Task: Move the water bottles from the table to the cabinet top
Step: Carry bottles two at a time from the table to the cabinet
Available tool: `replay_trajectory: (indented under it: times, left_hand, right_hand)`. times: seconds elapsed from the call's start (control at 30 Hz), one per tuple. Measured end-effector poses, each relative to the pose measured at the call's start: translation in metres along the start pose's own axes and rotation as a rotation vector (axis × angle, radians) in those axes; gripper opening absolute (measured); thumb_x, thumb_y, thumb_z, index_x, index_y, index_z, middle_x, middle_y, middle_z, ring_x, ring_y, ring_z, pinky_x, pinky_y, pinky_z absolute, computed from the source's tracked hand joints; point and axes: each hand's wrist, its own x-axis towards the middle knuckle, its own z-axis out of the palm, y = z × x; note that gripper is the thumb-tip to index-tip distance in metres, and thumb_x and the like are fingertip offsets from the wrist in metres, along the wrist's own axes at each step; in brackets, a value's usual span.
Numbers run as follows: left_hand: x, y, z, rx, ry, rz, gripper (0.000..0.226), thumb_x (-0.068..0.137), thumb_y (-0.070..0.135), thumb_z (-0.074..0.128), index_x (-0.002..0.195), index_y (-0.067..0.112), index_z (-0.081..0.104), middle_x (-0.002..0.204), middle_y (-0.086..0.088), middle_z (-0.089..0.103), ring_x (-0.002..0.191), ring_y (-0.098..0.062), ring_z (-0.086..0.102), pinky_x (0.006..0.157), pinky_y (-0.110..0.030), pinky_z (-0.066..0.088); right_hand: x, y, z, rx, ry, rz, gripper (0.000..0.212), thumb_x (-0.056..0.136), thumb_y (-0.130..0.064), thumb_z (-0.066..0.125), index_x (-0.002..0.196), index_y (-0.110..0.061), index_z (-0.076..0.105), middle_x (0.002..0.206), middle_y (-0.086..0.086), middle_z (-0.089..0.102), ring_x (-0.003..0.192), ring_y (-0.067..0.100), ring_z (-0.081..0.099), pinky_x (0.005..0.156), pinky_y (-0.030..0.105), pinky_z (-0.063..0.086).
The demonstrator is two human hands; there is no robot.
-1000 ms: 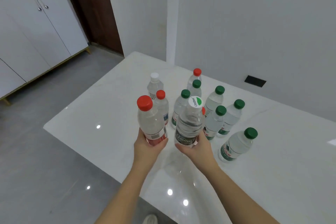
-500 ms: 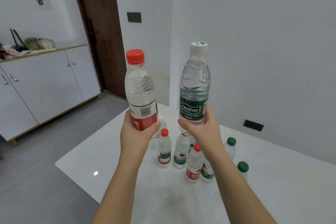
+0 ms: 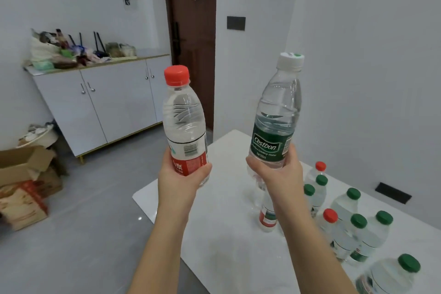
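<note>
Red-cap bottle (image 3: 185,124): off the table, near upright with the cap leaning toward 11 o'clock. The left hand (image 3: 182,181) holds it, fingers and thumb wrapped round the red label.

White-cap bottle (image 3: 276,114): at 3 o'clock of the first and apart from it, cap leaning toward 1 o'clock. The right hand (image 3: 278,174) grips it just below the green label.

Both bottles are in the air over the far-left corner of the table (image 3: 226,258).

Other bottles (image 3: 343,210) stand grouped on the table at 4 to 5 o'clock of the hands. Six green caps and two red caps show. One more bottle is partly hidden behind the right forearm.

Cabinet (image 3: 107,102): at 10 o'clock across the floor, doors closed, with clutter (image 3: 69,50) on the left of its top.

Door (image 3: 191,31): at 12 o'clock.

Boxes (image 3: 23,174): on the floor at 8 to 9 o'clock.
</note>
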Motion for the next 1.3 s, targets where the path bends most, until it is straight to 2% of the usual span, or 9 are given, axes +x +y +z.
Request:
replay_trajectory:
  times: [0.13,0.27,0.33,0.6,0.7,0.9,1.03,1.13,1.3]
  left_hand:
    - [0.043,0.005,-0.06,-0.015,0.04,0.014,0.054,0.068,-0.002,0.08,0.106,0.029,0.058,0.097,0.004,0.07,0.085,-0.014,0.068,0.065,-0.027,0.052]
    - [0.087,0.015,-0.123,0.034,0.048,0.045,0.052,0.07,-0.003,0.078,0.104,0.029,0.056,0.093,0.008,0.068,0.074,-0.001,0.066,0.056,-0.011,0.049]
    - [0.108,0.017,-0.148,0.041,0.05,0.047,0.052,0.071,-0.004,0.078,0.106,0.027,0.056,0.093,0.009,0.068,0.07,0.005,0.065,0.055,-0.008,0.048]
    - [0.185,0.007,-0.212,0.047,0.095,0.044,0.052,0.069,-0.005,0.079,0.099,0.031,0.056,0.093,0.01,0.069,0.077,-0.001,0.066,0.064,-0.019,0.05]
    - [0.222,-0.001,-0.227,0.05,0.103,0.037,0.051,0.069,-0.004,0.079,0.098,0.03,0.056,0.093,0.006,0.069,0.082,-0.011,0.067,0.066,-0.025,0.05]
    - [0.322,-0.024,-0.255,0.052,0.076,0.022,0.05,0.068,-0.003,0.08,0.097,0.03,0.057,0.097,0.002,0.07,0.086,-0.016,0.068,0.07,-0.031,0.051]
    - [0.398,-0.034,-0.275,0.069,0.057,0.018,0.051,0.067,-0.003,0.081,0.097,0.032,0.057,0.093,0.007,0.071,0.085,-0.012,0.068,0.069,-0.028,0.051]
    - [0.447,-0.035,-0.293,0.079,0.062,0.02,0.052,0.067,-0.004,0.08,0.095,0.033,0.058,0.086,0.013,0.071,0.078,-0.003,0.068,0.067,-0.021,0.05]
    - [0.52,-0.037,-0.321,0.042,0.112,0.031,0.053,0.068,-0.007,0.079,0.095,0.032,0.056,0.089,0.012,0.069,0.072,0.003,0.066,0.06,-0.011,0.049]
  right_hand:
    - [0.007,0.004,0.07,0.041,-0.013,-0.024,0.053,0.071,-0.004,0.082,0.1,-0.039,0.055,0.095,-0.016,0.069,0.087,0.002,0.067,0.08,0.029,0.054]
    - [0.011,0.009,0.146,0.081,-0.03,-0.024,0.051,0.07,-0.005,0.082,0.102,-0.036,0.058,0.098,-0.011,0.071,0.092,0.011,0.068,0.085,0.04,0.056]
    - [0.013,0.012,0.181,0.098,-0.04,-0.023,0.051,0.07,-0.005,0.082,0.105,-0.034,0.059,0.1,-0.01,0.071,0.095,0.013,0.068,0.088,0.044,0.056]
    - [0.035,0.032,0.288,0.104,-0.127,-0.002,0.056,0.07,-0.004,0.082,0.115,-0.025,0.058,0.101,-0.008,0.071,0.093,0.01,0.068,0.084,0.035,0.055]
    - [0.053,0.043,0.328,0.101,-0.138,0.007,0.065,0.067,-0.01,0.084,0.123,-0.024,0.056,0.109,-0.006,0.07,0.101,0.012,0.067,0.089,0.036,0.055]
    - [0.107,0.07,0.416,0.096,-0.117,-0.02,0.063,0.07,-0.005,0.083,0.124,-0.019,0.053,0.11,-0.005,0.068,0.099,0.009,0.066,0.093,0.04,0.055]
    - [0.155,0.078,0.478,0.074,-0.112,-0.046,0.068,0.069,-0.006,0.083,0.127,-0.024,0.052,0.112,-0.009,0.067,0.101,0.006,0.066,0.093,0.039,0.055]
    - [0.189,0.082,0.523,0.064,-0.106,-0.05,0.067,0.069,-0.004,0.083,0.126,-0.022,0.053,0.111,-0.006,0.069,0.1,0.011,0.067,0.093,0.047,0.054]
    - [0.231,0.091,0.592,0.061,-0.125,-0.024,0.066,0.069,-0.002,0.082,0.125,-0.021,0.053,0.11,-0.004,0.068,0.1,0.012,0.067,0.093,0.048,0.054]
